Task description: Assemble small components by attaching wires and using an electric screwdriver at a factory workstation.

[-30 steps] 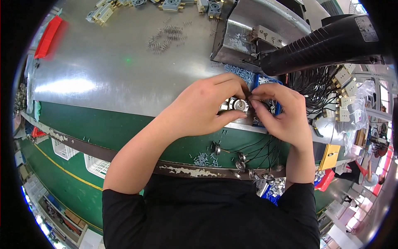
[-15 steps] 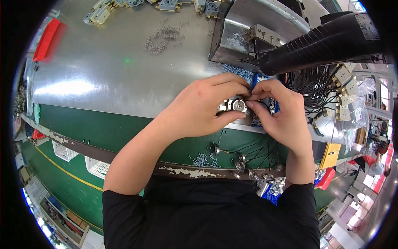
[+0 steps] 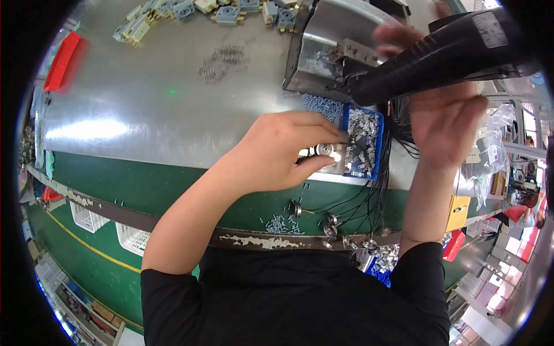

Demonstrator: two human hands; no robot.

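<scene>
My left hand (image 3: pixel 291 147) pinches a small round metal part (image 3: pixel 325 149) between thumb and fingers at the bench's front edge. Fingertips hide some of that part. Up at the right, my right hand (image 3: pixel 441 124) is spread and blurred, with its palm and fingers showing on either side of a black tool with a ribbed grip, which looks like an electric screwdriver (image 3: pixel 430 66). The tool covers the middle of this hand; whether they touch is hidden. Beside the left hand stands a blue tray (image 3: pixel 380 144) of small metal pieces.
Blue-grey screws (image 3: pixel 322 105) lie behind the tray, below a bent metal stand (image 3: pixel 323 52). Springs (image 3: pixel 222 62) and grey blocks (image 3: pixel 228 14) sit farther back. Black wires with round metal ends (image 3: pixel 330 230) and loose screws (image 3: pixel 281 225) lie along the green front strip.
My right hand has left the round metal part and moved up and right to the black tool, uncovering the blue tray. My left hand keeps its pinch.
</scene>
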